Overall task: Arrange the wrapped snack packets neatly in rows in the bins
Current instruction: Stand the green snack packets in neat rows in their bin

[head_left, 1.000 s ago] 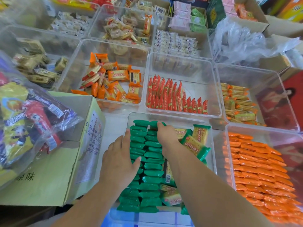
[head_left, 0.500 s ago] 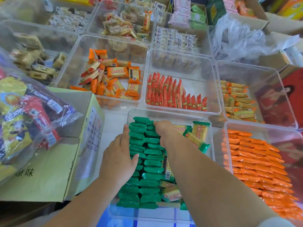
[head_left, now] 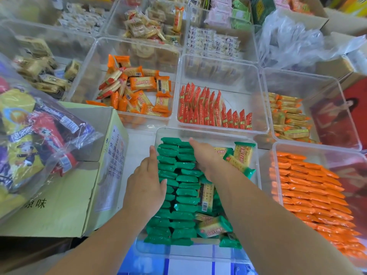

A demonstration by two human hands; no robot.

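Two upright rows of green packets (head_left: 184, 191) stand in the clear bin (head_left: 198, 132) at lower centre of the frame. Your left hand (head_left: 146, 181) lies at the left row's outer edge, fingers straight, gripping nothing. Your right hand (head_left: 204, 153) lies along the right row, fingers extended, holding nothing visible; its lower fingers are hidden.

Risk: an uneven squeeze likely buckles the rows, because the glossy film wrappers look slick and pillow-shaped, with crimped ends.

Risk: loose packets (head_left: 241, 155) lying flat and tilted at the bin's right could slide under the row and tip it.

Bin wall: rigid, smooth, transparent plastic.
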